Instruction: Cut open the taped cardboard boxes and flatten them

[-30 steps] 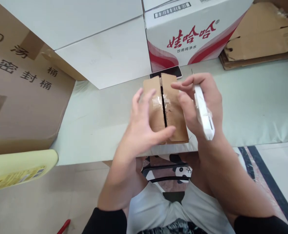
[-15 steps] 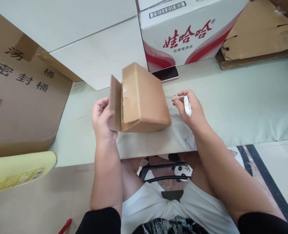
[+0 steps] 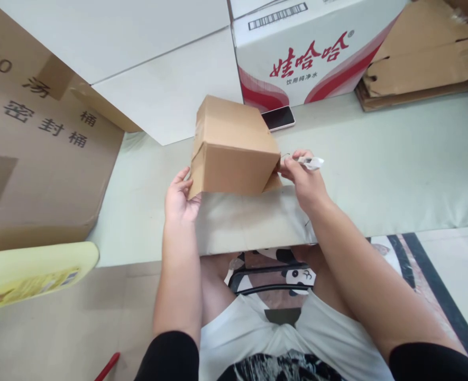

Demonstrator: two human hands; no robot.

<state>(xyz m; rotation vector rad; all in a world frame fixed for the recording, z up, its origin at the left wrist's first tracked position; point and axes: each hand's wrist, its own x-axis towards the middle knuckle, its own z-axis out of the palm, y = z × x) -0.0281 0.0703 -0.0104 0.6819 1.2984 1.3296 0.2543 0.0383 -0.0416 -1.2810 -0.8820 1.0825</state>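
A person sits at a bench covered in pale green cloth [image 3: 396, 174], bare forearms reaching in from five and seven o'clock. The small cardboard box [image 3: 236, 166] lies just above the centre, toward twelve o'clock, turned so that a broad plain side faces the person, with flaps standing loose at both ends. At its nine o'clock end, the left hand [image 3: 181, 203] pinches the left flap [image 3: 196, 182] between thumb and fingers. At its three o'clock end, the right hand [image 3: 307, 182] has its fingertips curled in against the box beside the right flap [image 3: 272, 183], with a slim white tool [image 3: 312, 163] tucked into the same hand; whether those fingertips pinch the cardboard, I cannot tell. A phone [image 3: 279, 118] lies just beyond the box at one o'clock, and farther that way stands a white carton with red lettering [image 3: 303, 69]. Folded cardboard [image 3: 424, 74] rests at two o'clock. To handle the box well, the two ends would best be steadied evenly, since a pull on one thin flap alone could twist or tear it. The tool looks like a cutter, so its tip seems best kept turned away from the fingers and from the phone nearby.
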